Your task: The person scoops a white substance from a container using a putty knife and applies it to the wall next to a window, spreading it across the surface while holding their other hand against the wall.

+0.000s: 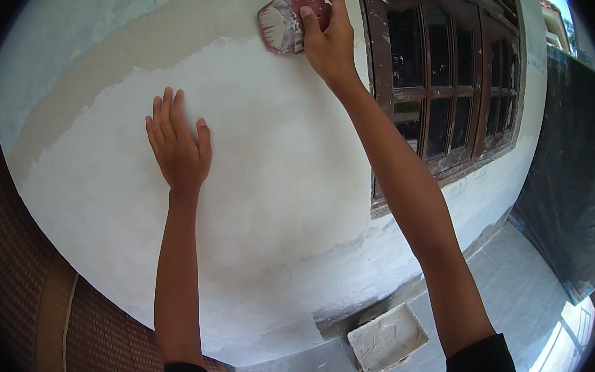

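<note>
My right hand (328,37) grips a dark red putty scraper (283,25), its face smeared with white paste, up at the wall near the window frame. Thumb on the near face, fingers around the far edge. Lower and to the left, my left hand (179,143) lies flat against the white wall (274,153), fingers stretched out and thumb apart, holding nothing. Above both hands' level runs a beige, uncoated band (113,64) with a ragged border against the white coating.
A brown wooden window (436,84) with glass panes is set in the wall at right. On the grey tiled floor stands a tray (388,338) of whitish paste. Woven brown panels (114,340) border the left; a dark sheet (569,171) hangs at far right.
</note>
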Demonstrator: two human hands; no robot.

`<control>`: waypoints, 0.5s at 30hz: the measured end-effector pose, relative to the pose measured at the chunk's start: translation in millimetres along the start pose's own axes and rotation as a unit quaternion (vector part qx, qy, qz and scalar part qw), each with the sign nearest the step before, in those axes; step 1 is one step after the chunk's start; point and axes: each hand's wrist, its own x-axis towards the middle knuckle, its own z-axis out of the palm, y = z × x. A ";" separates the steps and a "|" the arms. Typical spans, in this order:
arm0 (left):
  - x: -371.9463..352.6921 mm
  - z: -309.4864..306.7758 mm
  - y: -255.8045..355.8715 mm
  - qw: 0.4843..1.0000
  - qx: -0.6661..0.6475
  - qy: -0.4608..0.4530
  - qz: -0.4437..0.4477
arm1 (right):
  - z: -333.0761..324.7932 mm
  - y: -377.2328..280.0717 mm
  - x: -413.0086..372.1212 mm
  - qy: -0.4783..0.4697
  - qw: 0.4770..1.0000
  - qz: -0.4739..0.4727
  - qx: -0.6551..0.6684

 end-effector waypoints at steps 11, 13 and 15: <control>0.4 -0.8 2.4 1.000 -0.007 0.004 -0.002 | -51.6 40.1 11.6 0.183 0.976 0.115 -0.016; 0.8 0.0 2.1 1.000 -0.006 0.004 -0.002 | -35.6 31.3 9.0 0.100 0.993 0.033 0.050; -0.1 -0.6 0.8 1.000 -0.005 0.003 -0.001 | -17.7 17.0 4.3 0.050 0.997 0.057 0.026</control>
